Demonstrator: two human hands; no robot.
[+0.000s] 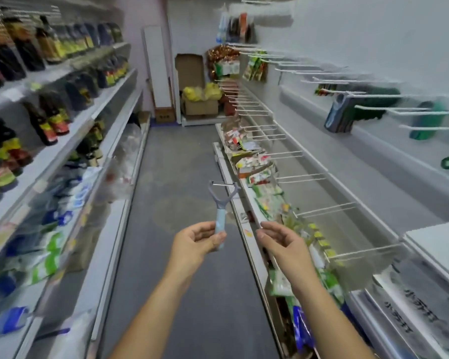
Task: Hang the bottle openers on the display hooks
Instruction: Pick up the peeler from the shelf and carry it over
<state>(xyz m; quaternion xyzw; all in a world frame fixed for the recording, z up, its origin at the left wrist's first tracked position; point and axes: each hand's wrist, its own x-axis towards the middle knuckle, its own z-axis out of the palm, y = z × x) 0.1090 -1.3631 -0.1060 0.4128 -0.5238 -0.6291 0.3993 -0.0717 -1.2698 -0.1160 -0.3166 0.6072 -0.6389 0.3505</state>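
I am holding the bottle opener [221, 213] upright in front of me, above the aisle floor [187, 156] and between the two rows of shelving. My left hand [196, 238] is pinching the lower end of its pale blue handle between thumb and fingers. The forked grey head with the thin metal bar is pointing up and nothing is touching it.

I am judging it to be a light thing, stiff plastic with one small metal part, so it is not asking for a strong grip. The smooth handle could be turning between my fingers, though. The bar looks thin, and it is better not to take hold there. I cannot tell whether the handle's end has a hole for hanging, because my fingers are covering it.

My right hand [280, 240] is hovering just beside, fingers loosely bent, holding nothing. The white wire display hooks [327, 207] are sticking out from the wall panel on my right, many of them bare. Below them, packets [265, 200] are lying on a low shelf.
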